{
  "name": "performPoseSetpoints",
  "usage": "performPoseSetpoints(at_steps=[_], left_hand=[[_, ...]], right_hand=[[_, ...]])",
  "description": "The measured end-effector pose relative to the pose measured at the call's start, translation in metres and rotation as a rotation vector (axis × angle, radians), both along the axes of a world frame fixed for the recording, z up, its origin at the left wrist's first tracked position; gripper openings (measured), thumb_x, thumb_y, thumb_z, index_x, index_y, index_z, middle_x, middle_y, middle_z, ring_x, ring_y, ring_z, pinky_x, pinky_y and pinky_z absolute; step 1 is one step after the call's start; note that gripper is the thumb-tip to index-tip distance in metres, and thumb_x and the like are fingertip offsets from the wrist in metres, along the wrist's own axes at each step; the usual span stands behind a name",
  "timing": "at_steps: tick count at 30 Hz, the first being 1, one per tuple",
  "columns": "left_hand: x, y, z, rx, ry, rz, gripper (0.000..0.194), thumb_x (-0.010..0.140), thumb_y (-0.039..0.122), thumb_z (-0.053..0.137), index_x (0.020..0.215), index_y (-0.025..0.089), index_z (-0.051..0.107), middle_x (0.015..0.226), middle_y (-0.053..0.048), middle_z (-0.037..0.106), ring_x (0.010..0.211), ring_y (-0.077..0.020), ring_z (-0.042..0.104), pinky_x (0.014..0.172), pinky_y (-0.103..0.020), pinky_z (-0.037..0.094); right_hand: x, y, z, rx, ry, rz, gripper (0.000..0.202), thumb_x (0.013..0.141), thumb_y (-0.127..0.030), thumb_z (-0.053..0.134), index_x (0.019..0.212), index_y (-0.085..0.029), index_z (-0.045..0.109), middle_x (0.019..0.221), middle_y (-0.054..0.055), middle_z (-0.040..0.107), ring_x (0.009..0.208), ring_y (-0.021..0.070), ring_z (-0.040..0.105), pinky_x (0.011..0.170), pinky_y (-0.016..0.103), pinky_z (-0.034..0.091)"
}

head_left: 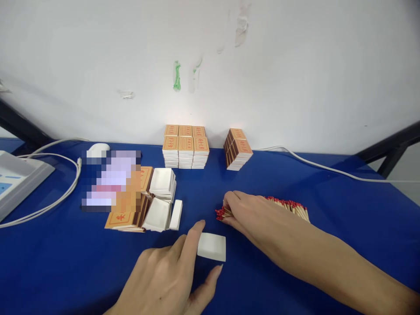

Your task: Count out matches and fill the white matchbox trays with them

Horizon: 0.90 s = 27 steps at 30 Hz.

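A white empty matchbox tray [211,246] lies on the blue table just right of my left hand [170,271], whose thumb and forefinger are spread around it. My right hand [246,210] is closed on a bunch of red-tipped matches [223,213], heads pointing left. More matches [295,207] lie in a row behind my right wrist, partly hidden by it. White trays [159,214] are stacked left of centre, with one on its side [176,215]. Orange matchbox sleeves [126,218] sit left of them.
Stacked matchboxes [185,146] stand by the wall, with a smaller stack [238,148] to their right. A pixelated flat object [113,175], a white mouse-like object [99,150], cables [315,166] and a grey-white device [22,179] are also on the blue table [49,262].
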<state>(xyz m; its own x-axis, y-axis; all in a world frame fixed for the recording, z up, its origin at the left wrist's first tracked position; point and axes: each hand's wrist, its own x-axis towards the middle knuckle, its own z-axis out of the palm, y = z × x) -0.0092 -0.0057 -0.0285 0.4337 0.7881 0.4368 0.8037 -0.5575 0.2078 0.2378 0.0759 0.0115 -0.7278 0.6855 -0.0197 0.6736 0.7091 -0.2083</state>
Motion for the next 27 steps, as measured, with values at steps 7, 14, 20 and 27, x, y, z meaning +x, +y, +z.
performPoseSetpoints(at_steps=[7,14,20,27], left_hand=[[-0.001,0.001,-0.002,-0.004,-0.017,-0.009,0.049,0.116,0.042,0.047,0.147,0.005,0.055,0.091,-0.005,0.084,0.048,-0.0229,0.074,0.037,-0.039,0.056],[-0.002,0.000,0.001,-0.055,-0.005,0.016,0.050,0.116,0.046,0.046,0.148,0.008,0.052,0.096,-0.006,0.085,0.056,-0.0249,0.080,0.042,-0.040,0.062],[0.000,0.002,0.005,-0.091,-0.011,0.032,0.046,0.116,0.047,0.044,0.144,0.012,0.054,0.096,-0.005,0.085,0.057,-0.0247,0.080,0.042,-0.038,0.061],[-0.002,0.002,0.005,-0.174,-0.013,0.008,0.034,0.117,0.040,0.039,0.139,0.018,0.052,0.097,-0.002,0.085,0.062,-0.0251,0.082,0.042,-0.037,0.061]], right_hand=[[-0.004,0.001,0.014,-0.033,-0.016,-0.072,0.019,0.114,-0.020,0.044,0.105,-0.022,0.061,0.101,0.005,0.070,0.081,0.0198,0.067,0.072,0.034,0.048],[0.009,-0.019,0.029,0.254,0.017,0.102,0.047,0.101,-0.007,0.037,0.137,-0.021,0.064,0.127,0.015,0.075,0.113,0.0335,0.073,0.093,0.049,0.058],[-0.014,-0.034,0.022,0.286,-0.070,0.225,0.041,0.079,-0.010,0.059,0.116,-0.019,0.074,0.111,0.013,0.077,0.091,0.0321,0.073,0.070,0.045,0.058],[-0.037,-0.048,0.017,0.302,0.035,0.083,0.017,0.086,-0.015,0.068,0.098,-0.024,0.075,0.091,0.009,0.075,0.082,0.0285,0.071,0.075,0.045,0.059]])
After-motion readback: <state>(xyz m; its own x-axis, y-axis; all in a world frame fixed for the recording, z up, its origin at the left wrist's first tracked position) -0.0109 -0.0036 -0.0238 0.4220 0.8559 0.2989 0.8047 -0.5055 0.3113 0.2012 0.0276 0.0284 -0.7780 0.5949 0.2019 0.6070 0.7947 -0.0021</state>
